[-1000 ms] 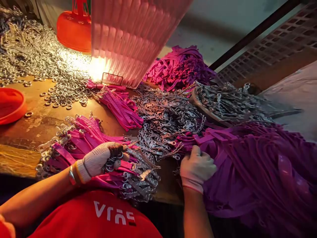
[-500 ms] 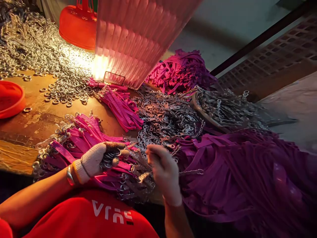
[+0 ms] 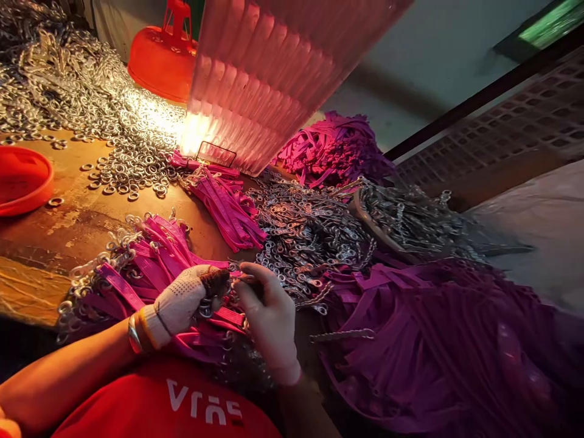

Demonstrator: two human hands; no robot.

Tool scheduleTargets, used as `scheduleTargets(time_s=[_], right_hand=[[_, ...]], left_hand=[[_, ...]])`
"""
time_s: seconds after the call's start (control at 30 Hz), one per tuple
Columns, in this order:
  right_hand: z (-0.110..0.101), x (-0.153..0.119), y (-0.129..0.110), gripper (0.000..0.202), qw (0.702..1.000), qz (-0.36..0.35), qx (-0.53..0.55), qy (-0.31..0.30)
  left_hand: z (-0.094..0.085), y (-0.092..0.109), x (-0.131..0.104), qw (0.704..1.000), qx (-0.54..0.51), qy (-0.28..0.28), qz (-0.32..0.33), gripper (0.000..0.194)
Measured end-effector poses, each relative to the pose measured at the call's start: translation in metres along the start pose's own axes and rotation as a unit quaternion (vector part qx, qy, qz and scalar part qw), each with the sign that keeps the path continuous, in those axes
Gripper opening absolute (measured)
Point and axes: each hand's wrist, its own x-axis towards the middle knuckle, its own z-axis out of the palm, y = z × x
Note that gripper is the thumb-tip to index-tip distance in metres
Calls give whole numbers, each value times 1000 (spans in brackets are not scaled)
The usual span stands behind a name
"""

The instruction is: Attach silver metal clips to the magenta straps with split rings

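My left hand, in a stained white knit glove, is closed around several metal rings, which show below its fingers. The fingers of my right hand, in a thin pale glove, are pinched together close to the left fingertips. A small metal piece shows between the two hands; its exact shape is unclear. Beneath the hands lies a bundle of pink straps with metal rings and short chains at the ends. A single short twisted chain lies to the right of my right hand.
Loose metal rings are heaped at the back left under a red lamp. A red dish stands at the left edge. Short chains cover the middle, and purple straps fill the right. A translucent ribbed panel leans behind.
My right hand has moved left and closed in on my left hand. The left hand has turned slightly, with the rings still in it. The camera view has shifted a little.
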Motion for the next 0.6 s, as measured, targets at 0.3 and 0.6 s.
scheduleTargets(time_s=[0.3, 0.6], right_hand=[[0, -2, -13, 22, 997, 46, 27, 57], [-1, -11, -8, 22, 995, 37, 33, 88]], left_hand=[[0, 2, -3, 998, -22, -44, -46, 25], [6, -3, -4, 996, -62, -38, -46, 22]])
